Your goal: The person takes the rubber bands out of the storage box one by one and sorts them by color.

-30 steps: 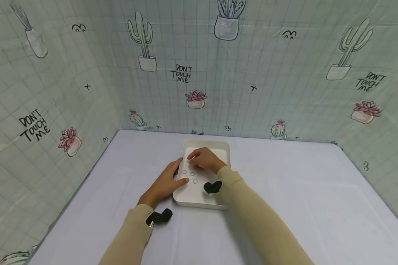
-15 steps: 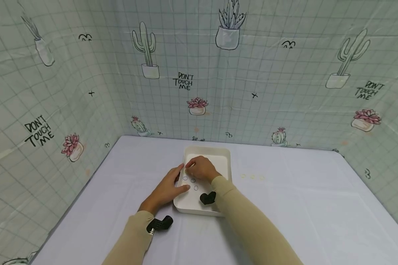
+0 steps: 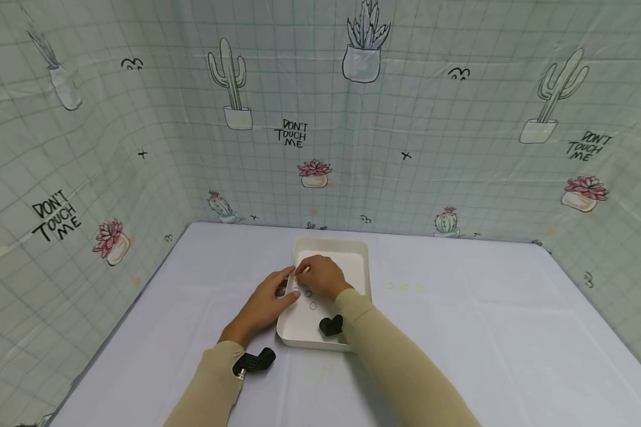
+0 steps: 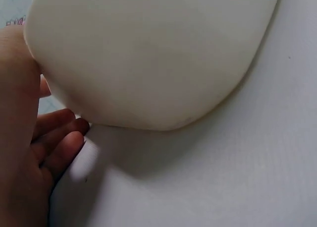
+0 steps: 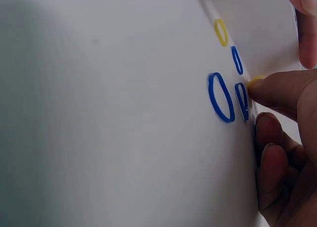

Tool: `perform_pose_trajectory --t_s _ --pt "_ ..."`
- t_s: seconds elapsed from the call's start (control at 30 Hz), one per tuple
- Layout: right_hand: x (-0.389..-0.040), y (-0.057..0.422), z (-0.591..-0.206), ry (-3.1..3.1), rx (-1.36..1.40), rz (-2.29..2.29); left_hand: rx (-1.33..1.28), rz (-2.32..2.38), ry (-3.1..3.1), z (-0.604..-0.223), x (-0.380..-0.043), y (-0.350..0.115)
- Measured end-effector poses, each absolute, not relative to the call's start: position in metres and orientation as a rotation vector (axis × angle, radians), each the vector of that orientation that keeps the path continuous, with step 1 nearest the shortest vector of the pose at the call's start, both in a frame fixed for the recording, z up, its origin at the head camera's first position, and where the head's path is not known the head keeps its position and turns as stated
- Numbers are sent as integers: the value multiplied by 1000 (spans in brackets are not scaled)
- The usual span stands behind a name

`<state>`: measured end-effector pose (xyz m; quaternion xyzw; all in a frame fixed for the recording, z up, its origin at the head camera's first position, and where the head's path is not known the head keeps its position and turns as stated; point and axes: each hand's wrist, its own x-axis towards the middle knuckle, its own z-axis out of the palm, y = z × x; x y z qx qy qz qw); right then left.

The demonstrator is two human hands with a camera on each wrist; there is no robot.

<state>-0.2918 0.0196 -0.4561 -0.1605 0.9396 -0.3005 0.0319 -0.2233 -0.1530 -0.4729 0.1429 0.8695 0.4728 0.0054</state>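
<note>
Right wrist view: we see a yellow ring (image 5: 256, 80) pinched in the right hand (image 3: 323, 277), over the left side of the white tray (image 3: 347, 250), near three blue rings (image 5: 212, 95) and a second yellow ring (image 5: 217, 32). The left hand (image 3: 259, 305) grips the tray's left rim. To the tray's right, three more yellow rings (image 3: 402, 287) lie on the bench (image 3: 459, 356).

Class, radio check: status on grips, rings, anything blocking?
Right grip: pinching thin yellow ring. Left grip: holding white rectangular tray by left side. Three blue rings: inside tray. In the way: fingertips partly hiding yellow ring.
</note>
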Motion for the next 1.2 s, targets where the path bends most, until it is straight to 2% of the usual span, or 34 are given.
perform_pose_trajectory --t_s 0.47,0.83,1.2 --pt "-285 19 -456 2933 -505 -926 393 1483 2733 -472 -222 -151" --pt "-292 31 -442 2716 -392 -1278 414 1482 2751 -474 -226 -152" --pt "-273 55 -426 2589 -253 -1545 367 1431 2691 -464 -227 -151"
